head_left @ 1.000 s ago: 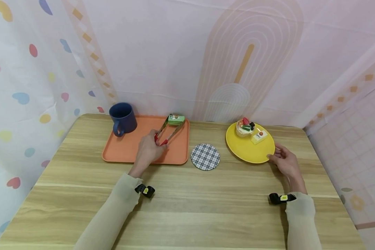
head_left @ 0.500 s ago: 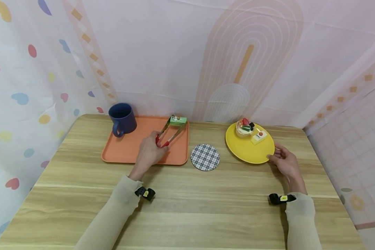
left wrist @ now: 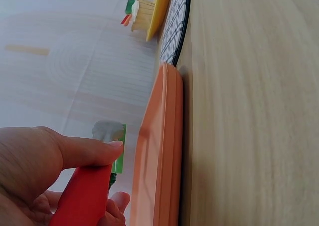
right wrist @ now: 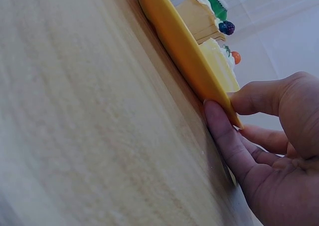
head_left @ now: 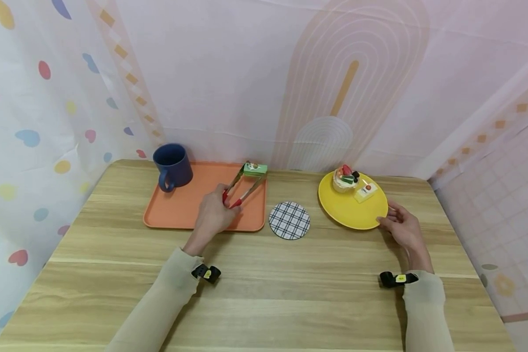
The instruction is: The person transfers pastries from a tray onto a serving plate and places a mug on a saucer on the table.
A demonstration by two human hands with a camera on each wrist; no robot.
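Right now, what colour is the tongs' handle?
Red; the handle shows best, close up, in the left wrist view.

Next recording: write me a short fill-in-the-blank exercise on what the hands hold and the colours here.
1. The left hand grips red-handled ____.
2. The cake nearest that hand is mostly ____.
3. The right hand holds a yellow ____.
4. The mug is ____.

Missing words: tongs; green; plate; blue.

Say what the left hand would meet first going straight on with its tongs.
Likely the backdrop beyond the green cake in the tongs, though clearance over the far tray rim is unclear.
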